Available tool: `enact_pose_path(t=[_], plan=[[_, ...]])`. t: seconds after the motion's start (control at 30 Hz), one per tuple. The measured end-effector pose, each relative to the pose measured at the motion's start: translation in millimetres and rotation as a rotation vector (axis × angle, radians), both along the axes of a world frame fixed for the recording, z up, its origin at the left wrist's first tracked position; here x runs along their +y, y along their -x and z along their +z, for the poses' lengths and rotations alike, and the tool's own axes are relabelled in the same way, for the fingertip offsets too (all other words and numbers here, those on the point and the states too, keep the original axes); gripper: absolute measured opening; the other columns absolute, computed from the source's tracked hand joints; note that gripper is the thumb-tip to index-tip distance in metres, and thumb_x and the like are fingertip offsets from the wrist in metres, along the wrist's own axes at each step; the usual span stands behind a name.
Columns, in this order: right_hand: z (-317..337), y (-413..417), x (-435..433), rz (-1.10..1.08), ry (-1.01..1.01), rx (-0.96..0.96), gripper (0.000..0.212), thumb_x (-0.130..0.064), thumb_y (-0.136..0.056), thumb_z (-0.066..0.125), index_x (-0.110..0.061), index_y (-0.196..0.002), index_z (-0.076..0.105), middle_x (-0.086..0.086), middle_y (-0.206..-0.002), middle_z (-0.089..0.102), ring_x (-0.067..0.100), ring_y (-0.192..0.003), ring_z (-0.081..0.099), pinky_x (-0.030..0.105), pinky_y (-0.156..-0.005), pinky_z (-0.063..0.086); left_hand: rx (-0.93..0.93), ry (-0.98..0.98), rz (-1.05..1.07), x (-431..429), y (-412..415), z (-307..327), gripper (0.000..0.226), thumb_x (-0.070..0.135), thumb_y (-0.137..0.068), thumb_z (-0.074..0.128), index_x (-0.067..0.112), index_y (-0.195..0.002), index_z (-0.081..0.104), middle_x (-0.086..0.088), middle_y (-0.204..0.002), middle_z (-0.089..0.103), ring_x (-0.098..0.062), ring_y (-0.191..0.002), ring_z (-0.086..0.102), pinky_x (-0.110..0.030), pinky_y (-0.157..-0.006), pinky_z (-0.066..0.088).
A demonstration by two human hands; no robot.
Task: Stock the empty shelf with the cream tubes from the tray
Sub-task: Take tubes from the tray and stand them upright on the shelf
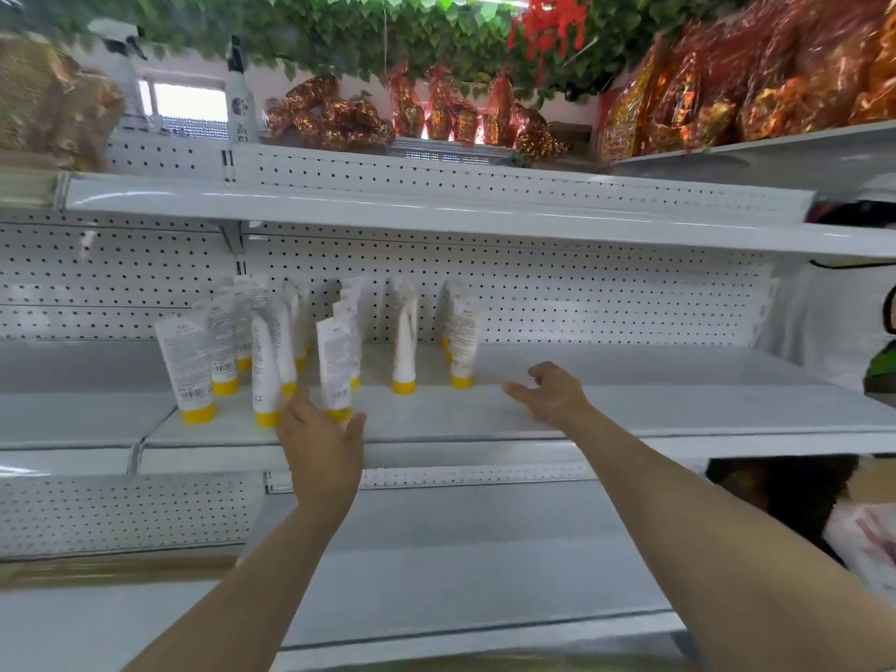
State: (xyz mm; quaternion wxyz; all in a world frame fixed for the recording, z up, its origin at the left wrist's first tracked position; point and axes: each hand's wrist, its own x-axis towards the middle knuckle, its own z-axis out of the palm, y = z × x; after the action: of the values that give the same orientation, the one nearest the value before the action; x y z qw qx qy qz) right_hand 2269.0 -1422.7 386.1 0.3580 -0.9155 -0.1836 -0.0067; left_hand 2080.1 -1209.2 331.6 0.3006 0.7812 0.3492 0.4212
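So the shelf [630, 409] looks only partly stocked. A dozen or so tubes [186, 361] already stand bunched on its left half, in rough rows running back toward the pegboard [582, 303], and the right half has nothing on it yet. The tray isn't in shot, so there's no telling how many are left to go. The tubes are white, crimped flat on top and standing on chunky yellow caps [403, 386], with small print and barcodes facing out; a few lean a bit. The person's left hand [317, 441] is right at the front tube [334, 361], fingers spread and not wrapped round it, and it's hard to say if it's touching. The right hand [555, 392] hovers over the bare part, loosely curled and holding nothing.
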Motion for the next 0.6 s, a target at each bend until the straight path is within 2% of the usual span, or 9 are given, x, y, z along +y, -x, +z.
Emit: enact_pose_path(t=[0.07, 0.2, 0.3, 0.4, 0.47, 0.6], plan=[[10, 15, -53, -0.006, 0.028, -0.011, 0.076, -0.052, -0.085, 0.068, -0.008, -0.142, 0.043, 0.01, -0.143, 0.048, 0.028, -0.124, 0.053, 0.035, -0.105, 0.043, -0.006, -0.106, -0.036, -40, 7, 6, 0.08, 0.028, -0.081, 0.074, -0.002, -0.141, 0.031, -0.024, -0.142, 0.035, -0.037, -0.133, 0.03, -0.047, -0.11, 0.031], [32, 56, -168, -0.06, 0.083, -0.085, 0.075, -0.047, -0.085, 0.07, -0.01, -0.143, 0.042, 0.01, -0.142, 0.048, 0.026, -0.128, 0.047, 0.031, -0.101, 0.04, 0.061, -0.285, -0.247, -142, 0, 30, 0.081, 0.034, -0.083, 0.072, 0.003, -0.144, 0.028, -0.018, -0.149, 0.027, -0.033, -0.136, 0.026, -0.042, -0.109, 0.034], [45, 83, -252, -0.13, 0.151, -0.136, 0.078, -0.054, -0.085, 0.067, -0.014, -0.145, 0.038, 0.009, -0.144, 0.045, 0.025, -0.13, 0.045, 0.029, -0.098, 0.039, 0.116, -0.267, -0.447, -234, -14, 52, 0.077, 0.044, -0.087, 0.064, 0.008, -0.144, 0.028, -0.013, -0.152, 0.021, -0.029, -0.138, 0.022, -0.04, -0.103, 0.037], [56, 107, -331, -0.229, 0.184, -0.177, 0.08, -0.061, -0.088, 0.056, -0.012, -0.147, 0.035, 0.01, -0.149, 0.041, 0.026, -0.134, 0.041, 0.033, -0.107, 0.036, 0.17, -0.239, -0.595, -322, -24, 65, 0.072, 0.054, -0.091, 0.05, 0.01, -0.144, 0.028, -0.009, -0.149, 0.026, -0.027, -0.135, 0.027, -0.042, -0.098, 0.041], [63, 122, -379, -0.296, 0.214, -0.187, 0.078, -0.061, -0.092, 0.049, -0.011, -0.149, 0.034, 0.011, -0.151, 0.038, 0.028, -0.137, 0.038, 0.036, -0.11, 0.034, 0.226, -0.242, -0.655, -374, -27, 68, 0.07, 0.057, -0.093, 0.042, 0.01, -0.143, 0.029, -0.008, -0.148, 0.028, -0.026, -0.134, 0.029, -0.044, -0.097, 0.042], [63, 137, -458, -0.404, 0.243, -0.168, 0.075, -0.059, -0.093, 0.047, -0.011, -0.149, 0.033, 0.016, -0.148, 0.039, 0.033, -0.134, 0.04, 0.037, -0.106, 0.035, 0.289, -0.273, -0.72, -456, -32, 67, 0.066, 0.057, -0.094, 0.038, 0.01, -0.14, 0.034, -0.009, -0.143, 0.033, -0.028, -0.129, 0.033, -0.044, -0.093, 0.045]])
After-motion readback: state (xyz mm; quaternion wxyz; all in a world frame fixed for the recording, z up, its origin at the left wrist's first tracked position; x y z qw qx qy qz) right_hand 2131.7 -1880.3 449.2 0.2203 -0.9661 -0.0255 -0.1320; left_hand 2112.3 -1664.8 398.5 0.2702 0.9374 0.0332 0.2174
